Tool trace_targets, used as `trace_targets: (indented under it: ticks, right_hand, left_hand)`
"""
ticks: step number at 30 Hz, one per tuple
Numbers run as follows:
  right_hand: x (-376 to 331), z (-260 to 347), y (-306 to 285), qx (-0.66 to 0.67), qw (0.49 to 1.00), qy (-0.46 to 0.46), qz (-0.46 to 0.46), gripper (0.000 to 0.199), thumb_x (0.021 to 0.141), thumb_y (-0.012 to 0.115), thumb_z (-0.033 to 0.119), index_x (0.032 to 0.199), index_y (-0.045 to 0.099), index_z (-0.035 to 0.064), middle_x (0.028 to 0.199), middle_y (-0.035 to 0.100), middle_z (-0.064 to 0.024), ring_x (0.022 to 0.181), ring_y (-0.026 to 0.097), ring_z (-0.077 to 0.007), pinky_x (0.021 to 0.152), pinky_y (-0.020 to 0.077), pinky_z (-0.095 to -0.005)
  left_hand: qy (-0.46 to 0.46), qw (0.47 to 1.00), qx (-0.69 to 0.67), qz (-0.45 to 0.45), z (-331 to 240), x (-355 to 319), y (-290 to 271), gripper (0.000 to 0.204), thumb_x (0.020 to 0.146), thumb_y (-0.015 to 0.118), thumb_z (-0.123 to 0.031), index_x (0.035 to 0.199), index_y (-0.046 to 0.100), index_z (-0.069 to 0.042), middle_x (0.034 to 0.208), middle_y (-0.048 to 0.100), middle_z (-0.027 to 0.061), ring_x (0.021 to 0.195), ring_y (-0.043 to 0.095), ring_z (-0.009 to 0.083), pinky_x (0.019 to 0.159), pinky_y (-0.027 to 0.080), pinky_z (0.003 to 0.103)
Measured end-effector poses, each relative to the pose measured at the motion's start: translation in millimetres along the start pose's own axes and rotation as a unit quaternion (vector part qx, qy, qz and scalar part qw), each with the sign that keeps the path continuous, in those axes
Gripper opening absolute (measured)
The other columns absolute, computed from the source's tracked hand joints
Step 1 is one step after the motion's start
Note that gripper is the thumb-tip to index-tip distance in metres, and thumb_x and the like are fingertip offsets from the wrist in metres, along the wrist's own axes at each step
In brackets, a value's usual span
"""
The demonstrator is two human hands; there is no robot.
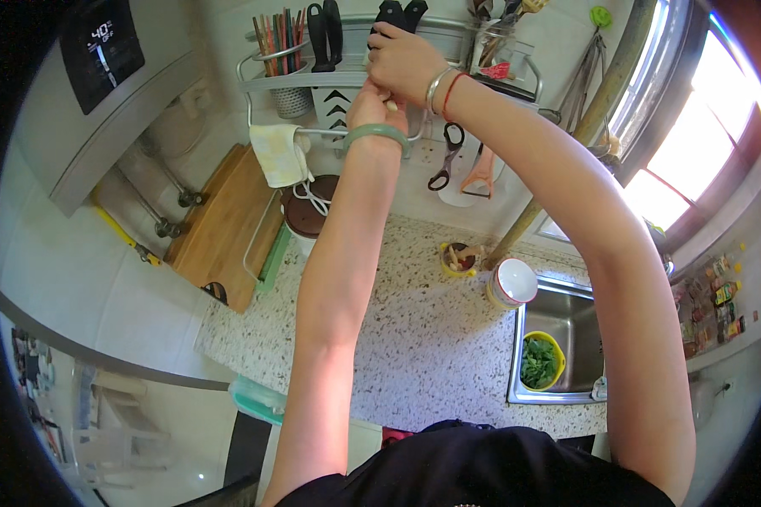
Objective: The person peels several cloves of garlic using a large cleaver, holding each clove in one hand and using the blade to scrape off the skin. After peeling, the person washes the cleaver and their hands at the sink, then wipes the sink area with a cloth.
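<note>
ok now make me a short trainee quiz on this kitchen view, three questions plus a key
1. Multiple choice: where are the left hand and right hand?
a) flat on the countertop
b) raised together at the wall rack
c) against the window
2. True or false: the yellow bowl of leafy greens sits inside the sink.
3. Fill the blank: the green bangle circles the ____ wrist.

Key: 1. b; 2. true; 3. left

Rack (287, 82) on back wall (418, 194), above table (431, 338). Chopsticks (283, 42) in holder (292, 103), rack's left end; scissors (446, 156) hang below, left of peeler (480, 173). Left hand (379, 106), right hand (406, 68) at rack's middle. Cutting board (228, 224), table's left; sink (583, 338), right, greens (537, 363) inside.
</note>
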State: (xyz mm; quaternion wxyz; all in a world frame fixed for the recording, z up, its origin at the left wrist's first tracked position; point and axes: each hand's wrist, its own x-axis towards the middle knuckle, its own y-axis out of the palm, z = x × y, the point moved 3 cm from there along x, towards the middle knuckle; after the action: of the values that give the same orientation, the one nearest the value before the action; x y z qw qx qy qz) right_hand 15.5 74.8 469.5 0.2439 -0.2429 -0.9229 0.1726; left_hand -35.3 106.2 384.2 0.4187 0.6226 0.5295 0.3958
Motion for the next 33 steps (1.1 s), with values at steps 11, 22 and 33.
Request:
trace_targets:
  ticks: [11,22,33]
  right_hand:
    - [10.5,-9.1,12.1,-0.106,0.986,-0.081,0.101,0.014,0.071,0.073,0.032,0.084,0.072,0.0269,0.097,0.067,0.011,0.115,0.048,-0.0123,0.102,0.0264,-0.0347]
    - [33.5,-34.1,8.1,-0.131,0.978,-0.143,0.074,0.012,0.074,0.062,0.025,0.074,0.072,0.0183,0.084,0.069,-0.0002,0.089,0.064,-0.0173,0.077,0.0451,-0.0342]
    - [-2.0,-105.3,-62.7,-0.158,0.983,-0.082,-0.044,0.012,0.074,0.059,0.021,0.068,0.069,0.0187,0.079,0.063,0.0029,0.086,0.059,-0.0156,0.075,0.0433,-0.0321]
  left_hand:
    - [-0.037,0.998,-0.043,0.012,-0.9,-1.1,-1.9,0.02,0.1,0.04,-0.015,0.113,0.052,-0.005,0.097,0.058,0.0054,0.085,0.056,0.0159,0.076,0.047,0.03]
    - [-0.078,0.995,0.006,0.064,-13.1,-19.6,-16.8,0.02,0.097,0.051,-0.017,0.112,0.055,-0.004,0.09,0.058,0.0066,0.075,0.054,0.0154,0.066,0.045,0.028]
    - [-0.112,0.988,0.01,0.103,15.5,-109.5,-39.4,0.028,0.094,0.058,-0.018,0.118,0.052,-0.005,0.083,0.057,0.0023,0.07,0.052,0.0117,0.063,0.044,0.024]
